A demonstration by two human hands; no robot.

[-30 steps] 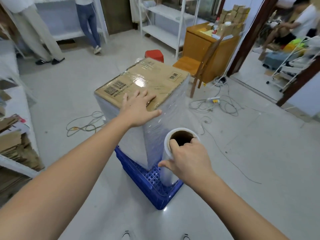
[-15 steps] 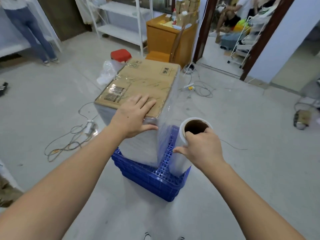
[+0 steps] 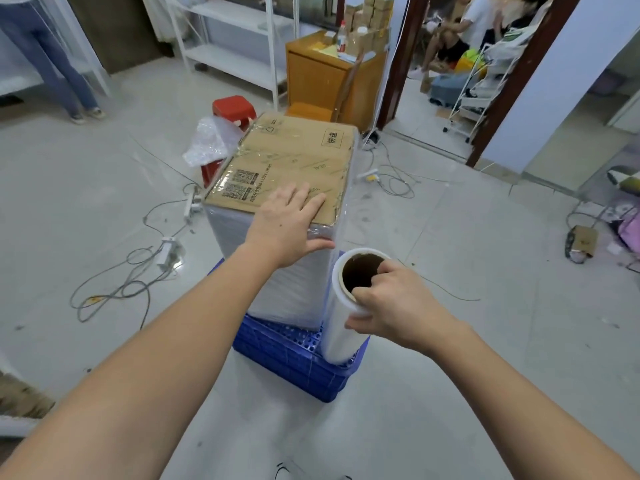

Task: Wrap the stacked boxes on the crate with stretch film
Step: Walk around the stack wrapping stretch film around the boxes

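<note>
The stacked boxes (image 3: 277,216) on the blue crate (image 3: 294,362) already wear film on both near sides, so judging by that, wrapping is well along: left hand (image 3: 287,226) presses flat on top, right hand (image 3: 391,306) grips the film roll (image 3: 341,327) at the near right corner.
</note>
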